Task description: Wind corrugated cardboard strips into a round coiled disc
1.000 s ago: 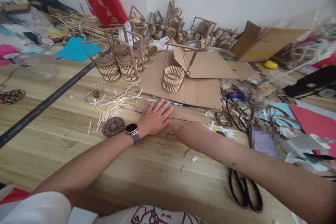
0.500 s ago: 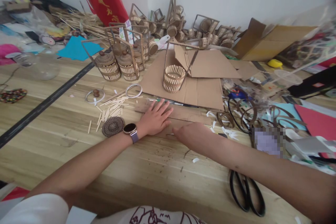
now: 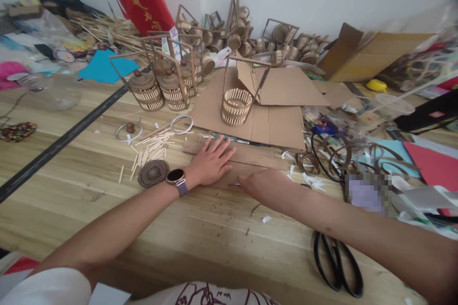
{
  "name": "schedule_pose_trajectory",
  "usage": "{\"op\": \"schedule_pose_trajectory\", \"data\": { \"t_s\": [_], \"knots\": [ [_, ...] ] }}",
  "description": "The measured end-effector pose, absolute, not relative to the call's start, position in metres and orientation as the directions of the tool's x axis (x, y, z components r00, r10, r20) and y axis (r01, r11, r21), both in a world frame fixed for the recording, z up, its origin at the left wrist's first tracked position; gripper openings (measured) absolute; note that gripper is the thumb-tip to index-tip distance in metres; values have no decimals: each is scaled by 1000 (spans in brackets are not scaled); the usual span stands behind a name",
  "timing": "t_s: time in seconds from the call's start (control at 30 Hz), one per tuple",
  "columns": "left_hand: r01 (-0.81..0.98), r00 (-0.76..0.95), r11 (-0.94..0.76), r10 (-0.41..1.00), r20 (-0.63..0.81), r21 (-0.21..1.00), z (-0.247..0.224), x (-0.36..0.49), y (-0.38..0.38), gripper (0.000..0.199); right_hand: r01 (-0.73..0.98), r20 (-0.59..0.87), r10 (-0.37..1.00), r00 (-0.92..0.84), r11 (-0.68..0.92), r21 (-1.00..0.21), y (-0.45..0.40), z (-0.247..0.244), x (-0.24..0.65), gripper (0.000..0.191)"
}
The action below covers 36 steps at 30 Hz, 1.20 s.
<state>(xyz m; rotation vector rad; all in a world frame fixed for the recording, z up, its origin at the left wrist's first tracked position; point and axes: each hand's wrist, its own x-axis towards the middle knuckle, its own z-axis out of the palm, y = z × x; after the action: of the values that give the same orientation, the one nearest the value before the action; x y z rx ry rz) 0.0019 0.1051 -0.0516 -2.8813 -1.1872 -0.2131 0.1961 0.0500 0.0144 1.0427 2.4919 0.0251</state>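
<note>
My left hand (image 3: 211, 164) lies flat with its fingers spread on a strip of brown cardboard (image 3: 261, 156). Just right of it my right hand (image 3: 255, 182) is closed, palm down, over the cardboard's near edge. A small thin tip pokes out at its left side; what it belongs to is hidden. Left of my watch sits a coiled cardboard disc (image 3: 153, 173), with loose small sticks (image 3: 152, 147) behind it. An open stick-walled basket with a tall handle (image 3: 236, 106) stands on a larger cardboard sheet (image 3: 279, 126) beyond my hands.
Lidded baskets (image 3: 145, 89) stand at the back left, near a red bag (image 3: 143, 0). Black-handled scissors (image 3: 338, 264) lie below my right forearm. Brown strip loops (image 3: 334, 152) and paper scraps are on the right, before an open carton (image 3: 372, 57).
My right hand has shifted very slightly to the right along the cardboard's edge. My left hand stays flat in the same place.
</note>
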Motion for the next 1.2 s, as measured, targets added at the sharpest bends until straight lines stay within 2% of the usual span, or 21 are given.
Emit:
{"op": "schedule_pose_trajectory", "data": {
  "t_s": [0.23, 0.93, 1.2],
  "knots": [
    [707, 698, -706, 706, 119, 43, -51, 2, 105, 57, 683, -371, 698, -613, 704, 196, 49, 10, 204, 16],
    [701, 701, -711, 700, 140, 45, -51, 1, 105, 56, 654, -327, 675, -662, 733, 189, 49, 10, 211, 12],
    [705, 700, -708, 704, 120, 41, -49, 2, 105, 57, 666, -353, 677, -646, 726, 175, 48, 16, 214, 14]
  ]
}}
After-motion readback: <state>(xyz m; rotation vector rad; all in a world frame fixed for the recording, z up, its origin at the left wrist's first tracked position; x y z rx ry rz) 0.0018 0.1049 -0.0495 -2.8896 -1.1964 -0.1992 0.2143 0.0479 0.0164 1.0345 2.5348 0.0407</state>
